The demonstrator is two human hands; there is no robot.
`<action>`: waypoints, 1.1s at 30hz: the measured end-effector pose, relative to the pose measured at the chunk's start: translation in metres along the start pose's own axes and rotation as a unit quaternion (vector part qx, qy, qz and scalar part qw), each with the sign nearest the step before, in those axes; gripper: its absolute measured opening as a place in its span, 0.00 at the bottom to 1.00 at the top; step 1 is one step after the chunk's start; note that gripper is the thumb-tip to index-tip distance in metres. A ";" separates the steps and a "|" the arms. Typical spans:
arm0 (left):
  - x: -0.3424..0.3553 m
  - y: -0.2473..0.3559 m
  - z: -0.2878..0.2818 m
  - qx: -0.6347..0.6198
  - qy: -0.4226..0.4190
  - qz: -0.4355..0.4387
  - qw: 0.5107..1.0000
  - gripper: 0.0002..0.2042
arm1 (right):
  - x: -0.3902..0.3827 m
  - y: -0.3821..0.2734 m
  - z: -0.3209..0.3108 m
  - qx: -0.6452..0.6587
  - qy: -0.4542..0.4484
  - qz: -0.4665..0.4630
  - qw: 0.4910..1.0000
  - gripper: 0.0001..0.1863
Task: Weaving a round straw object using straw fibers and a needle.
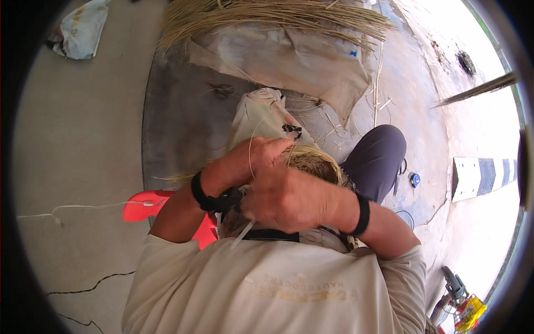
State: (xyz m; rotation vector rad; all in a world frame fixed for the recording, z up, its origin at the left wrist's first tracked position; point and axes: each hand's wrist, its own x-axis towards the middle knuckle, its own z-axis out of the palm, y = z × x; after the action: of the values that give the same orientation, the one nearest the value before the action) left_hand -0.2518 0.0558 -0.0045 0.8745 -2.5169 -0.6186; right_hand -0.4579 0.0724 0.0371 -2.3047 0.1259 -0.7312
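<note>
A round woven straw basket sits in front of my body, its rim facing up and its lower part hidden by my hands. My left hand is closed at the basket's left rim, with thumb and fingertips pinched there. Close in front of it, my right hand is curled into a fist and slightly smeared by motion. A thin pale stick juts out below the right fist; its other end is hidden. One fine straw strand arcs up beside my left hand.
A large bundle of straw stalks lies across a beige cloth ahead. Patterned fabric covers my left leg; my right knee is raised. A red plastic piece, a blue tape measure and a striped barrier surround me.
</note>
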 end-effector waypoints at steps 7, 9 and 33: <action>-0.002 -0.001 -0.004 -0.126 -0.040 -0.139 0.981 0.17 | -0.025 0.006 0.030 0.212 0.025 0.062 0.975 0.10; 0.000 0.000 -0.009 -0.131 -0.045 -0.136 0.981 0.17 | -0.024 0.009 0.028 0.218 0.021 0.076 0.973 0.10; -0.004 -0.028 -0.043 0.086 0.129 -0.312 0.937 0.12 | -0.243 -0.076 -0.103 -0.065 0.542 0.558 0.626 0.17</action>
State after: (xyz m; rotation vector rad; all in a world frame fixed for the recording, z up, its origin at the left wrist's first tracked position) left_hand -0.2136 0.0271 0.0155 1.7266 -2.0578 -0.4248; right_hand -0.7242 0.1368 0.0338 -1.0650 1.9611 -1.2234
